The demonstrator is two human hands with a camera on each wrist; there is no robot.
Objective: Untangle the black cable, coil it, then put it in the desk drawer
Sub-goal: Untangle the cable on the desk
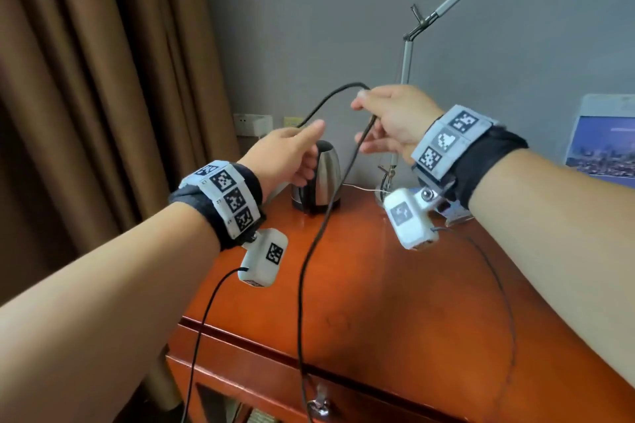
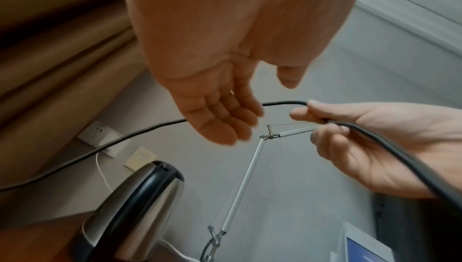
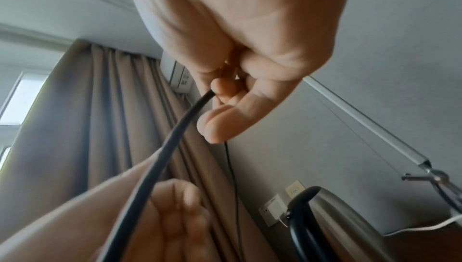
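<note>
black cable [image 1: 328, 213] arcs between both raised hands above the red-brown table [image 1: 395, 285] in the head view; the right hand [image 1: 395, 120] pinches its top bend, and the strand drops past the steel kettle [image 1: 318, 178] to the drawer [image 1: 275, 385] front, its end cut off below. the left hand [image 1: 287, 154] hides where the cable meets it. left wrist view: left fingers [image 2: 225, 120] lie straight and relaxed, the cable crossing behind them, contact unclear; right fingers [image 2: 325, 116] grip the cable. right wrist view: curled right fingers [image 3: 225, 90] clamp the cable; the blurred left hand [image 3: 170, 217] shows below.
</note>
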